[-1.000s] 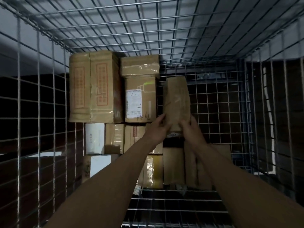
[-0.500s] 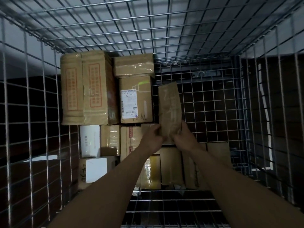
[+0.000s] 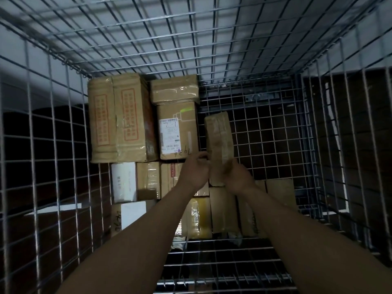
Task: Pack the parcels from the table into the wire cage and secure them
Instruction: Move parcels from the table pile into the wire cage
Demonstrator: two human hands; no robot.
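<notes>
Both my arms reach into the wire cage (image 3: 273,128). A narrow brown taped parcel (image 3: 219,136) stands upright on the lower row of boxes, just right of the labelled carton (image 3: 178,130). My right hand (image 3: 237,177) grips its lower end, fingers curled round the right edge. My left hand (image 3: 196,169) touches the parcel's lower left edge with fingers stretched toward it. A stack of cartons fills the cage's back left: a tall printed box (image 3: 121,119), a small taped box (image 3: 175,89) on top, white boxes (image 3: 124,181) below.
Mesh walls close in on the left (image 3: 48,166), right (image 3: 347,145) and top (image 3: 191,35). Open space lies right of the held parcel, above the low boxes (image 3: 280,189). The wire floor (image 3: 222,264) shows near me.
The parcel has turned narrower edge-on and shifted slightly right and down against the labelled carton. My left hand's fingers have loosened from its lower end.
</notes>
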